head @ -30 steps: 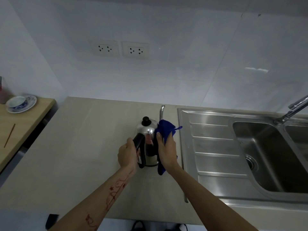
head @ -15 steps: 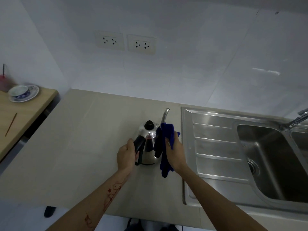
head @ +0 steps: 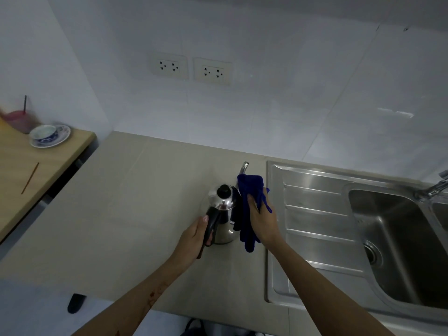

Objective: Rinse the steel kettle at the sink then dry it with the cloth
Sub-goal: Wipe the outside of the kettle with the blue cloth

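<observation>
**Kettle wiped with cloth beside the sink**

While the kettle (head: 224,214) stands upright on the beige counter (head: 126,214), just left of the sink's (head: 400,238) drainboard (head: 315,214), it is steadied by its black handle (head: 210,226), around which the left hand (head: 194,238) is closed, thumb on top. A black knob (head: 224,190) is seen on the lid, and the thin spout (head: 243,167) rises behind the body, pointing away from the person.

A blue cloth (head: 249,202) is pressed against the kettle's right side by the right hand (head: 263,219). The cloth is gripped between the fingers and palm; its upper part is bunched over the fingertips near the base of the spout, and a loose end hangs down past the wrist to the counter. A small loop of the cloth is seen at the hand's outer edge.

The steel basin lies well apart to the right, with a drain (head: 373,254) at its bottom and a tap (head: 434,187) at the far right edge. Two wall sockets (head: 191,69) are set in the tiled wall above the counter. On a wooden table (head: 36,166) at the far left, a cup on a saucer (head: 49,135) is placed, a pink cup with a straw (head: 18,120) just behind it, and a thin stick (head: 30,178) lies nearer the front.
</observation>
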